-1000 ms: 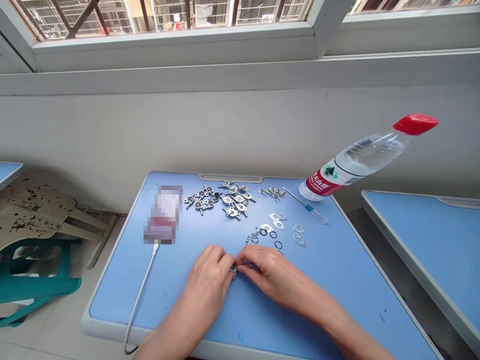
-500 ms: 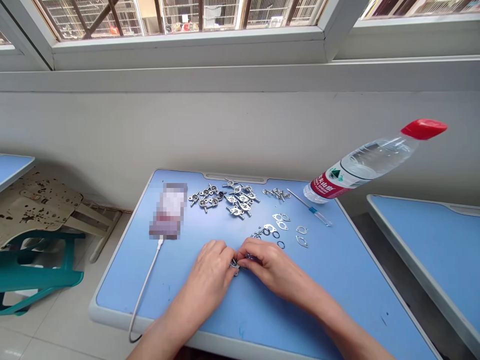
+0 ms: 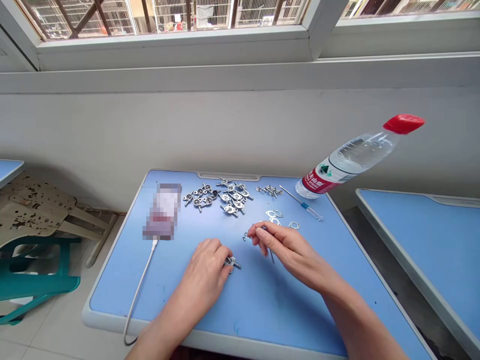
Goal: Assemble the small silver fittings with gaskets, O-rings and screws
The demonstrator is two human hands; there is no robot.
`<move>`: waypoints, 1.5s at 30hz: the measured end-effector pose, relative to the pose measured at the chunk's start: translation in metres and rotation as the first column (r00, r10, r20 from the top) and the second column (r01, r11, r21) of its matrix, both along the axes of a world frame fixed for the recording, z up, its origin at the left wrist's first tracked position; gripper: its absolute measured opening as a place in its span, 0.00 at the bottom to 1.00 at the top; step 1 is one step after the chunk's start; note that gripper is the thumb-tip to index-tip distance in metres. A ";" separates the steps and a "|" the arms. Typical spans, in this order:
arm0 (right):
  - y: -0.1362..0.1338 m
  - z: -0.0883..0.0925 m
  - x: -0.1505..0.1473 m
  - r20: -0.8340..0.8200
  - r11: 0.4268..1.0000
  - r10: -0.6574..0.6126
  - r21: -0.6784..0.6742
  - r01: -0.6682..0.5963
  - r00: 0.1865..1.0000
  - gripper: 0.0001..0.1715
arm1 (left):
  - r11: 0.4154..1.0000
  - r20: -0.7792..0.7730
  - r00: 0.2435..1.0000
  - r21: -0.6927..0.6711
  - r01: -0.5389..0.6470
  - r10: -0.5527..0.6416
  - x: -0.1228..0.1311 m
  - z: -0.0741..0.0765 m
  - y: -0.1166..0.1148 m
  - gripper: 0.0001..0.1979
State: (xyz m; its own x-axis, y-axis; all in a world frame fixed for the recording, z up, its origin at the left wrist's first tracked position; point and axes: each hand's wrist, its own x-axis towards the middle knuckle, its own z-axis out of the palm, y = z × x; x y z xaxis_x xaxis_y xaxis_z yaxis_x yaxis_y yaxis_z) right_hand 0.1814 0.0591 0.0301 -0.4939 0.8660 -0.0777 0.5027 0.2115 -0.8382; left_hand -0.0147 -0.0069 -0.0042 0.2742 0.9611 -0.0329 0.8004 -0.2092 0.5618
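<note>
Metal fitting [image 3: 233, 262] pinched in left hand [image 3: 207, 267] | right hand [image 3: 291, 251] grips slim rod [image 3: 272, 256] | nearby tiny parts [image 3: 245, 235] could scatter if brushed

Left hand [image 3: 205, 270] pinches a metal fitting [image 3: 234, 262] at its fingertips; right hand [image 3: 290, 248] holds a slim rod [image 3: 272, 256], thin plates [image 3: 290, 225] beyond its fingers

Daylight from the window [image 3: 170, 17] casts soft desk [image 3: 262, 310] shadows.

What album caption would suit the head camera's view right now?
Left hand gripping a small silvery metal fitting, right hand holding a thin dark rod, over a smooth blue tabletop.
</note>
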 end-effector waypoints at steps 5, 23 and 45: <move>-0.005 0.005 -0.004 -0.136 0.988 0.064 0.149 -0.044 0.989 0.15 | 1.000 0.008 1.000 -0.006 -0.003 0.003 0.001 0.001 0.001 0.06; -0.012 0.004 -0.012 -0.158 0.942 0.275 0.240 -0.233 0.948 0.13 | 1.000 -0.014 1.000 0.013 -0.003 0.004 0.003 0.001 0.000 0.06; -0.020 -0.007 -0.022 0.075 0.643 0.209 0.741 -0.195 0.975 0.15 | 0.998 -0.037 0.999 0.068 0.004 -0.001 0.004 -0.003 -0.001 0.07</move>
